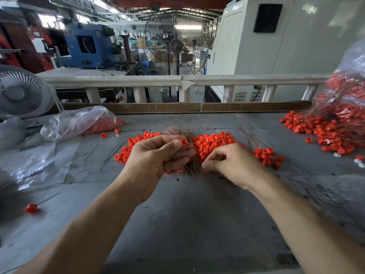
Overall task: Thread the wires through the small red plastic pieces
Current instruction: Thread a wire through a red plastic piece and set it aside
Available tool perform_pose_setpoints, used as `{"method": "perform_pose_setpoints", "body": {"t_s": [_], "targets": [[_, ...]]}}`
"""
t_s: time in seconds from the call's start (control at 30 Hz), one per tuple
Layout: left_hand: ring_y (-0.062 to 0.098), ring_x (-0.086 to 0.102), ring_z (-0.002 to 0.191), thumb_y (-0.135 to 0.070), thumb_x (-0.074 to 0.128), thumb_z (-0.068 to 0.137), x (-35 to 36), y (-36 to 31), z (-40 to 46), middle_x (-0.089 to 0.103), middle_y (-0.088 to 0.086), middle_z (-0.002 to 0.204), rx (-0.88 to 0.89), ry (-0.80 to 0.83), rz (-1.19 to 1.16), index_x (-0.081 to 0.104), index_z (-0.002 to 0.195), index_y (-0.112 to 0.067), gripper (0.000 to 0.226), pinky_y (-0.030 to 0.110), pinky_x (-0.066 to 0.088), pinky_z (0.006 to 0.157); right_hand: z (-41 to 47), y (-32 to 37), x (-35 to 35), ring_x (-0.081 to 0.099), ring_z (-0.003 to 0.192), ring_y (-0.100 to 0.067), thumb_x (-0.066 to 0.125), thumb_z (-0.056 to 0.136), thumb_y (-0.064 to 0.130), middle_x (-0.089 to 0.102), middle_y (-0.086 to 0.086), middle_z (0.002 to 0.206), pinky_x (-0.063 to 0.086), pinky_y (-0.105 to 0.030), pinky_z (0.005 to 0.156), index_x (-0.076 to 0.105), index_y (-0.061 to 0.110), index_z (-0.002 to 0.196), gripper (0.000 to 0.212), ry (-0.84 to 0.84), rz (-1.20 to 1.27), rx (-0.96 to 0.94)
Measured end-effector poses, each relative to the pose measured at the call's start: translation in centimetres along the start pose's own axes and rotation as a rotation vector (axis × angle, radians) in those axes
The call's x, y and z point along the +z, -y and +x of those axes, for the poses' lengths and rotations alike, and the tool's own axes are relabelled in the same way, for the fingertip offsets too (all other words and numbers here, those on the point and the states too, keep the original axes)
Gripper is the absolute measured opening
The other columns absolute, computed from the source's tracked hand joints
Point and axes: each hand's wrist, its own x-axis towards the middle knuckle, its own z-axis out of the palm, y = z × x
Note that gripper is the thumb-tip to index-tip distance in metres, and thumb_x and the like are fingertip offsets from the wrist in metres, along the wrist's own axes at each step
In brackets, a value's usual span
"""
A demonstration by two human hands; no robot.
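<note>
wires (178, 133) stand in a thin brownish bundle at the middle of the grey counter (177, 214), gripped by the left hand (158, 157), whose fingers are curled round the bundle so that the strands fan out above and below the fist. the same hand pinches one small red plastic piece (183, 142) between thumb and forefinger, right at the top of the bundle. the right hand (231, 163) sits just beside it with fingertips drawn together in a pinch at the lower end of the strands (whether a single wire is actually caught between them is too fine to tell). behind both hands lies a loose heap of red pieces (213, 144) spread across the counter, with a few more wires (249, 136) lying on its right side. far right, a clear bag (349, 91) spills a second pile of red pieces with wires (324, 129) tangled through them. on the left a plastic bag (77, 121) holds more red pieces, and a white fan (21, 91) stands near it. one stray red piece on a wire (31, 208) lies alone near the left edge of the counter.
</note>
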Motion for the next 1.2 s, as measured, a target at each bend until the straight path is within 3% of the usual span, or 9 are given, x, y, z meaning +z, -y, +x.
{"method": "perform_pose_setpoints", "body": {"t_s": [0.1,0.2,0.27,0.43,0.73,0.9,1.0,1.2], "targets": [[0.035,0.074,0.102,-0.012,0.070,0.082,0.0,0.0,0.0,0.074,0.025,0.107,-0.003,-0.003,0.004,0.070,0.106,0.002,0.028,0.031,0.062,0.077,0.4,-0.2,0.1,0.062,0.053,-0.006,0.078,0.089,0.034,0.070,0.006,0.063,0.044,-0.017,0.048,0.074,0.030,0.072,0.018,-0.126,-0.012,-0.028],[0.035,0.074,0.101,-0.012,0.070,0.082,0.1,0.1,0.0,0.074,0.025,0.107,-0.004,-0.007,0.009,0.070,0.105,0.002,0.027,0.031,0.062,0.077,0.4,-0.5,0.6,0.063,0.058,-0.003,0.076,0.090,0.030,0.069,0.012,0.066,0.041,-0.018,0.051,0.073,0.029,0.075,0.015,-0.190,-0.108,-0.031],[0.035,0.074,0.101,-0.012,0.070,0.082,0.2,0.1,-0.1,0.074,0.025,0.106,-0.006,-0.010,0.016,0.072,0.102,0.001,0.024,0.031,0.062,0.077,0.5,-0.4,1.0,0.060,0.057,-0.003,0.076,0.089,0.029,0.068,0.013,0.067,0.048,-0.024,0.059,0.075,0.030,0.080,0.010,-0.174,-0.147,-0.037],[0.035,0.074,0.101,-0.011,0.070,0.081,0.3,0.1,-0.1,0.074,0.026,0.105,-0.014,-0.018,0.026,0.074,0.100,-0.001,0.022,0.031,0.063,0.077,0.8,0.2,1.4,0.064,0.081,-0.009,0.077,0.089,0.032,0.070,0.014,0.085,0.053,-0.030,0.076,0.074,0.030,0.088,0.004,-0.172,-0.223,-0.025],[0.034,0.075,0.099,-0.011,0.069,0.080,0.5,0.1,-0.2,0.074,0.027,0.105,-0.023,-0.029,0.035,0.072,0.101,0.001,0.024,0.031,0.063,0.077,1.0,0.4,1.5,0.063,0.083,-0.013,0.076,0.089,0.029,0.067,0.011,0.083,0.050,-0.032,0.073,0.069,0.025,0.084,0.009,-0.187,-0.313,-0.060],[0.033,0.075,0.098,-0.011,0.069,0.081,0.5,-0.1,-0.2,0.075,0.026,0.104,-0.027,-0.026,0.037,0.070,0.104,0.003,0.027,0.031,0.063,0.078,1.0,0.2,1.0,0.063,0.065,-0.007,0.078,0.086,0.028,0.067,0.011,0.073,0.049,-0.028,0.061,0.066,0.028,0.075,0.016,-0.163,-0.238,-0.018],[0.033,0.076,0.098,-0.011,0.069,0.080,0.6,0.0,-0.2,0.075,0.025,0.103,-0.028,-0.030,0.033,0.070,0.104,0.002,0.027,0.031,0.063,0.077,0.9,0.3,0.9,0.065,0.073,-0.013,0.077,0.088,0.024,0.069,0.009,0.082,0.056,-0.033,0.069,0.069,0.027,0.087,0.009,-0.133,-0.206,-0.022],[0.034,0.075,0.099,-0.012,0.069,0.079,0.5,0.1,-0.3,0.074,0.026,0.104,-0.027,-0.030,0.020,0.070,0.103,0.002,0.028,0.031,0.063,0.077,0.7,0.6,1.0,0.063,0.086,-0.013,0.074,0.092,0.026,0.068,0.008,0.089,0.045,-0.029,0.074,0.069,0.025,0.081,0.011,-0.121,-0.339,-0.031]]}}
